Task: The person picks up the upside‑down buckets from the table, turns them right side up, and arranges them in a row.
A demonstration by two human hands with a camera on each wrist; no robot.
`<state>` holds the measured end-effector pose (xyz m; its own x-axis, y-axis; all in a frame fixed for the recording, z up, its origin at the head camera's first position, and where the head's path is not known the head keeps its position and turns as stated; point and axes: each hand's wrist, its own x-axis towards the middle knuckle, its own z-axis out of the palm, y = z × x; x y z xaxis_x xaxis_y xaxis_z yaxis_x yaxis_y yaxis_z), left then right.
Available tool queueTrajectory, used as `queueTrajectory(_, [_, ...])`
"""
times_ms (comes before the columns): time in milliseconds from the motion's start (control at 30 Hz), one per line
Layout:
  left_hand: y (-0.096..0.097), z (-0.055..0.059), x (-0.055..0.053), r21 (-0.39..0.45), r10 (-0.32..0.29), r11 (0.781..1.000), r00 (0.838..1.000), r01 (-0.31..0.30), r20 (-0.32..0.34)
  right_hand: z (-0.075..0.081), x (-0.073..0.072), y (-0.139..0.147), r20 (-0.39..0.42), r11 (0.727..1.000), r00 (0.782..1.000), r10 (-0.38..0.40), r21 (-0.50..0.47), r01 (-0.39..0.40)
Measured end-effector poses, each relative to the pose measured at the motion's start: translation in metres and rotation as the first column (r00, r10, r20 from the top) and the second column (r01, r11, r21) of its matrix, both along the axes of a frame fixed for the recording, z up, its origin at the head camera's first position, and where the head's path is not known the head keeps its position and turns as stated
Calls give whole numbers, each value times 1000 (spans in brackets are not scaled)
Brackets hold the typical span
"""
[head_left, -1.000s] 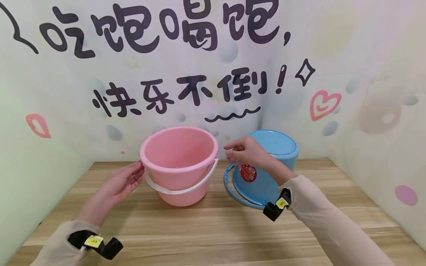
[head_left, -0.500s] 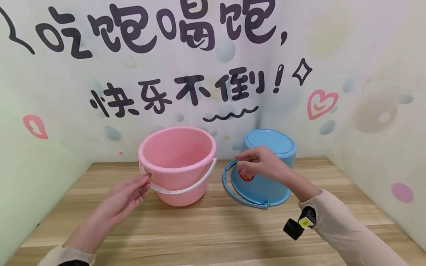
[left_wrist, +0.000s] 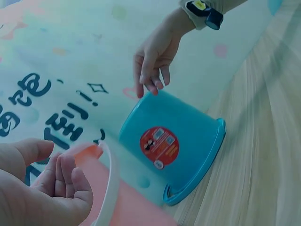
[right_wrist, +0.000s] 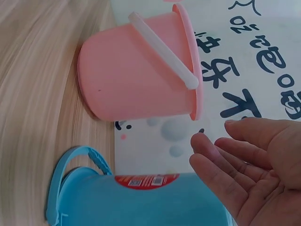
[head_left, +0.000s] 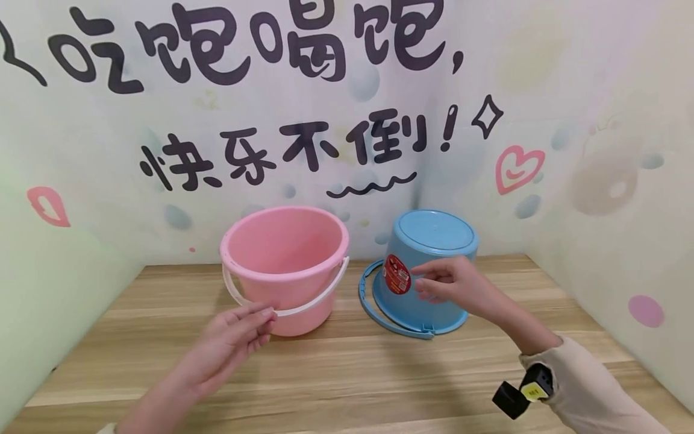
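A pink bucket stands upright on the wooden table, its white handle hanging down at the front. To its right, a blue bucket rests upside down, with a red label on its side and its blue handle lying out on the tabletop. My left hand is in front of the pink bucket, fingertips overlapping the handle in the head view; in the left wrist view, the loosely bent fingers hold nothing. My right hand, fingers relaxed, hovers in front of the blue bucket.
The wooden table runs back to a printed wall cloth with black writing and coloured shapes. Side walls close in the table at left and right. A small black camera sits on the right wrist.
My left hand has come away from the pink bucket's left rim, down and right towards its handle. My right hand has moved right and down across the blue bucket, uncovering its label.
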<state>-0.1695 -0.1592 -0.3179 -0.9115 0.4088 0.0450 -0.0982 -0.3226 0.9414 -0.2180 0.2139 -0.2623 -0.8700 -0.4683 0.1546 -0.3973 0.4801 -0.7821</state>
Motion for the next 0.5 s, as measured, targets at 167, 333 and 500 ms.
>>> queueTrajectory(167, [19, 0, 2, 9, -53, 999, 998, 54, -44, -3, 5, 13, 10, 1000, 1000, -3, -5, 3])
queueTrajectory(333, [44, 5, 4, -4, -59, 998, 998, 59, -38, -4, 9, 23, -4, 1000, 1000, -25, 14, 25])
queueTrajectory(500, [66, 11, 4, -7, -89, 996, 996, 89, -14, -6, 12, 34, -5, 999, 999, -44, 25, 44])
